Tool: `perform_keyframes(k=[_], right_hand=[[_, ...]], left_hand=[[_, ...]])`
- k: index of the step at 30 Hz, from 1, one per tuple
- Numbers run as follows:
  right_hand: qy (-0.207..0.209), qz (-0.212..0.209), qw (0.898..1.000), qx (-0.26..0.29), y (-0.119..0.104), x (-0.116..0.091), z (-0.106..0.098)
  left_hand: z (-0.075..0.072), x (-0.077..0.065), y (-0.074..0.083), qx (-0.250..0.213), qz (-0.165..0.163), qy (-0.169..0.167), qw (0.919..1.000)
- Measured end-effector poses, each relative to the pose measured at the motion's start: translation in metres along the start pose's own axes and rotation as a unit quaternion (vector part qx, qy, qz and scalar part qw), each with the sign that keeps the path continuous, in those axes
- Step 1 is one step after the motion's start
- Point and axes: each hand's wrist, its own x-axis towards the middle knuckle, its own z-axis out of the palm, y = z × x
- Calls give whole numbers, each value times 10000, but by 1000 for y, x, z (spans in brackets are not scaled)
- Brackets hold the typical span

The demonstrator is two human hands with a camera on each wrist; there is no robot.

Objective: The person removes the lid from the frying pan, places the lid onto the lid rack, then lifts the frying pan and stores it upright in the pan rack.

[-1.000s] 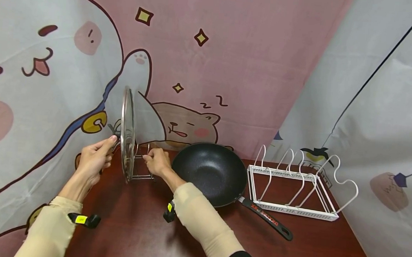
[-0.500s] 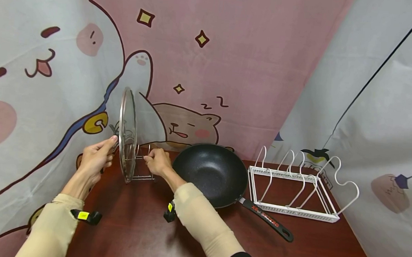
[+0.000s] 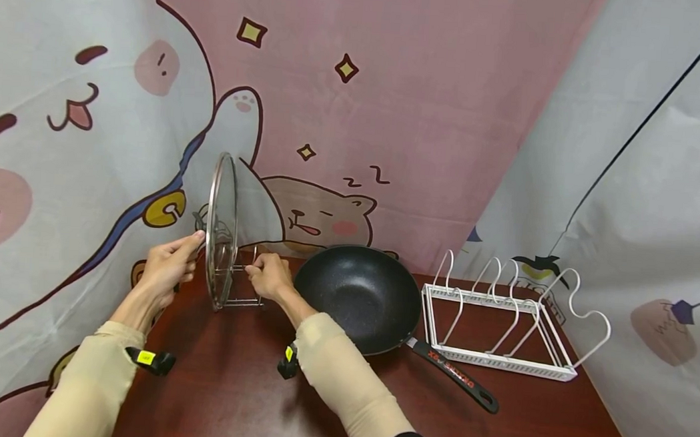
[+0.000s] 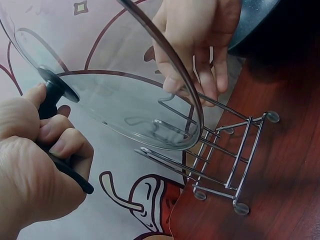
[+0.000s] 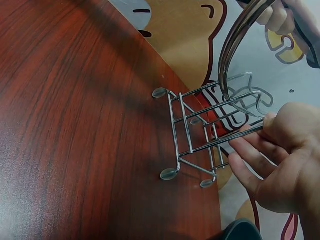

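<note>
My left hand (image 3: 166,271) grips the black knob (image 4: 54,92) of a round glass pot lid (image 3: 223,231) with a metal rim. The lid stands on edge, almost upright, its lower rim at the wire loops of a small silver lid rack (image 5: 185,125). Whether the rim bears on the wires I cannot tell. On the rack's right side, my right hand (image 3: 271,277) pinches a wire loop between thumb and fingers, as the right wrist view (image 5: 285,160) shows. Part of the rack lies behind the lid in the head view.
Right of my right hand a black wok (image 3: 357,299) lies on the brown table (image 3: 225,391), its handle (image 3: 455,375) pointing front right. Farther right stands a white rack (image 3: 498,361) with tall wire dividers. A printed curtain (image 3: 422,116) hangs close behind the table.
The lid has shifted slightly to the right over the rack, along with my left hand. My right hand keeps its hold on the rack's wire.
</note>
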Motion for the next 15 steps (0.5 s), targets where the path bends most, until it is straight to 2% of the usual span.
perform_keyframes(k=[9,15], right_hand=[[-3,-5,10000,36,1,-3,2],[3,-6,10000,10,0,-3,1]], left_hand=[[-3,5,-3,29,-55,-58,10000],[-8,9,-6,-188,-143,-139,9996]])
